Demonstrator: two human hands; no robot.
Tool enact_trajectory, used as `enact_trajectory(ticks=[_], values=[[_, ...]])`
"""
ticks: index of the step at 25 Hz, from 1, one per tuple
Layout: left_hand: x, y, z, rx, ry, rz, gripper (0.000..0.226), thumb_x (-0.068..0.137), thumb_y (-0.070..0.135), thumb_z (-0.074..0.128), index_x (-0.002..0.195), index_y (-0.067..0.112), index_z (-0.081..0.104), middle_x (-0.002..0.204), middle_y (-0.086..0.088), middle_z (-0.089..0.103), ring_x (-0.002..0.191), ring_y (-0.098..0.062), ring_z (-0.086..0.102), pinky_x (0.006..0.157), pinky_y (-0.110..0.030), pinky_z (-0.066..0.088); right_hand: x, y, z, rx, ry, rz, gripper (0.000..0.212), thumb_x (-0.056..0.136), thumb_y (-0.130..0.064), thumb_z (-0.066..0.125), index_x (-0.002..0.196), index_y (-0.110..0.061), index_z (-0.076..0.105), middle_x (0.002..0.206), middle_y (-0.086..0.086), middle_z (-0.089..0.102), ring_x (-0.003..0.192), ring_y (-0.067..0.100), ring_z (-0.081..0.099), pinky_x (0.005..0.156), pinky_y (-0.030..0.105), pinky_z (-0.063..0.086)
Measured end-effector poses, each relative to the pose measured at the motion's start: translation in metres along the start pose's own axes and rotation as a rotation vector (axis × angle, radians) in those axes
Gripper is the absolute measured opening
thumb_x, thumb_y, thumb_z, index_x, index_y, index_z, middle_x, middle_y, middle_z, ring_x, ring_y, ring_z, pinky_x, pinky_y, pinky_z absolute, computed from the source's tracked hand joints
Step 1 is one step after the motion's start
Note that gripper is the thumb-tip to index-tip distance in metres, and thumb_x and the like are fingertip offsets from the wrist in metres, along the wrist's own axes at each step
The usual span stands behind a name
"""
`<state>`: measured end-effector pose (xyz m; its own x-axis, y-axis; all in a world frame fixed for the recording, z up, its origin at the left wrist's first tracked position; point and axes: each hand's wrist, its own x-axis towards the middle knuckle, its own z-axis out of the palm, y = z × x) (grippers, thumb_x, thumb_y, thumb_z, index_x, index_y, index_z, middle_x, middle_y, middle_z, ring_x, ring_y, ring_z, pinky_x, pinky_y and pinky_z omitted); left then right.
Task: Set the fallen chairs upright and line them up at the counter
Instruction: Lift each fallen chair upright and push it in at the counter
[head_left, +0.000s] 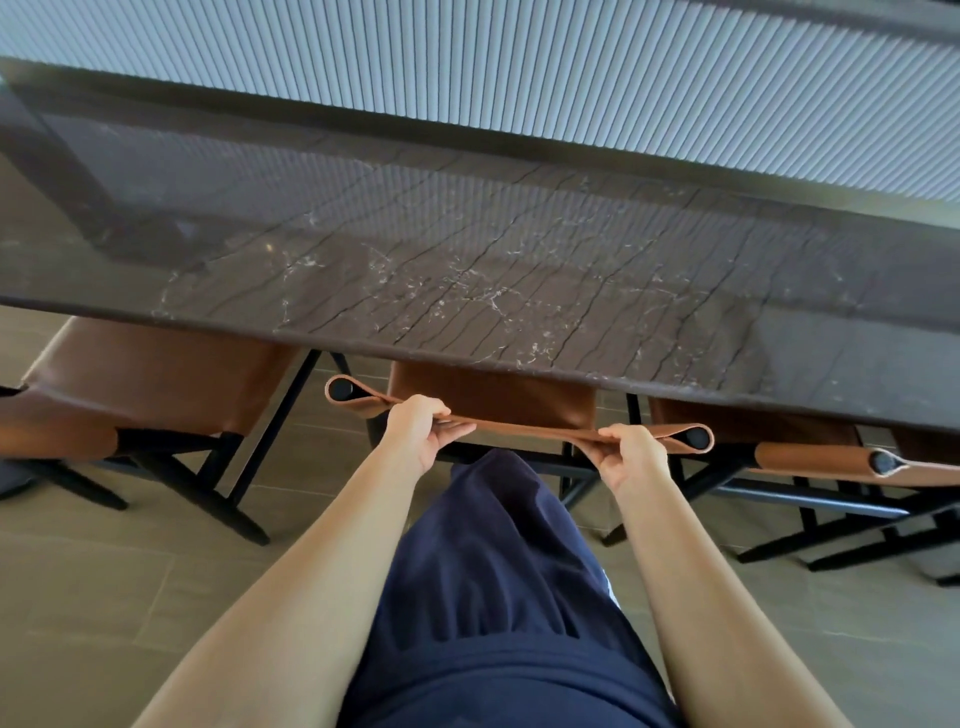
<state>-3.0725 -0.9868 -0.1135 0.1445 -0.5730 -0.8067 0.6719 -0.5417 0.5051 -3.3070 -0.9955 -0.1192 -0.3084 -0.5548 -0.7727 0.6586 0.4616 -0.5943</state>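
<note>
The left hand (423, 431) and right hand (631, 457) pinch the backrest top of the upright tan-leather, black-framed chair (493, 402) at 12 o'clock, under the dark marble worktop (467, 260). Even pressure should keep it square with the 9 o'clock chair (156, 374) and 3 o'clock chair (810, 453).

No text, label, brand, number or sign could be read anywhere. A small white mark (611, 586) sat at the right edge of the shorts (498, 597), half hidden and too small to make out.
</note>
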Motion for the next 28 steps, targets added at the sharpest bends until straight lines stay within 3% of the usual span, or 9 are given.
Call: enact_trajectory(ticks=[3, 6, 12, 18, 23, 28], values=[[0.005, 0.005, 0.006, -0.017, 0.023, -0.004, 0.021, 0.089, -0.017, 0.041, 0.086, 0.001, 0.052, 0.087, -0.018, 0.052, 0.078, -0.034, 0.059, 0.086, -0.051, 0.053, 0.006, -0.004, 0.003, -0.016, -0.001, 0.013, 0.036, 0.087, 0.022, 0.039, 0.116, 0.001, 0.046, 0.104, 0.027, 0.054, 0.081, 0.042, 0.061, 0.044, 0.051, 0.053], [0.005, 0.006, 0.01, -0.029, 0.033, -0.008, 0.021, 0.089, -0.016, 0.04, 0.086, 0.001, 0.051, 0.089, -0.018, 0.052, 0.079, -0.034, 0.059, 0.077, -0.049, 0.054, 0.01, -0.005, 0.003, -0.033, -0.016, 0.026, 0.034, 0.087, 0.021, 0.039, 0.115, 0.002, 0.047, 0.104, 0.026, 0.054, 0.084, 0.041, 0.061, 0.043, 0.05, 0.054], [0.008, 0.01, 0.012, -0.022, 0.044, -0.046, 0.017, 0.091, -0.014, 0.044, 0.087, 0.001, 0.053, 0.095, -0.02, 0.054, 0.097, -0.038, 0.059, 0.078, -0.049, 0.055, 0.014, -0.009, 0.003, -0.098, -0.054, 0.067, 0.018, 0.09, 0.018, 0.043, 0.097, 0.003, 0.051, 0.094, 0.024, 0.056, 0.083, 0.039, 0.063, 0.047, 0.046, 0.058], [0.013, 0.014, 0.011, -0.001, 0.024, -0.059, 0.017, 0.092, -0.013, 0.043, 0.09, -0.001, 0.053, 0.096, -0.02, 0.054, 0.097, -0.037, 0.059, 0.079, -0.049, 0.055, 0.018, -0.008, 0.011, -0.138, 0.004, 0.047, 0.03, 0.089, 0.018, 0.046, 0.117, 0.006, 0.049, 0.106, 0.025, 0.053, 0.083, 0.039, 0.061, 0.043, 0.04, 0.056], [0.01, 0.016, 0.008, 0.032, 0.016, -0.074, 0.017, 0.091, -0.014, 0.044, 0.092, 0.0, 0.054, 0.105, -0.021, 0.054, 0.089, -0.035, 0.061, 0.078, -0.046, 0.056, 0.014, -0.012, 0.013, -0.157, 0.016, 0.103, 0.029, 0.09, 0.016, 0.047, 0.115, 0.002, 0.049, 0.111, 0.024, 0.053, 0.087, 0.04, 0.063, 0.048, 0.044, 0.058], [-0.007, 0.018, -0.001, 0.116, -0.055, -0.08, 0.026, 0.093, 0.004, 0.058, 0.119, 0.004, 0.055, 0.118, -0.025, 0.056, 0.098, -0.037, 0.066, 0.069, -0.043, 0.058, 0.015, -0.014, 0.012, -0.185, 0.014, 0.109, 0.036, 0.089, 0.016, 0.047, 0.122, -0.001, 0.047, 0.114, 0.026, 0.052, 0.09, 0.044, 0.062, 0.057, 0.051, 0.06]])
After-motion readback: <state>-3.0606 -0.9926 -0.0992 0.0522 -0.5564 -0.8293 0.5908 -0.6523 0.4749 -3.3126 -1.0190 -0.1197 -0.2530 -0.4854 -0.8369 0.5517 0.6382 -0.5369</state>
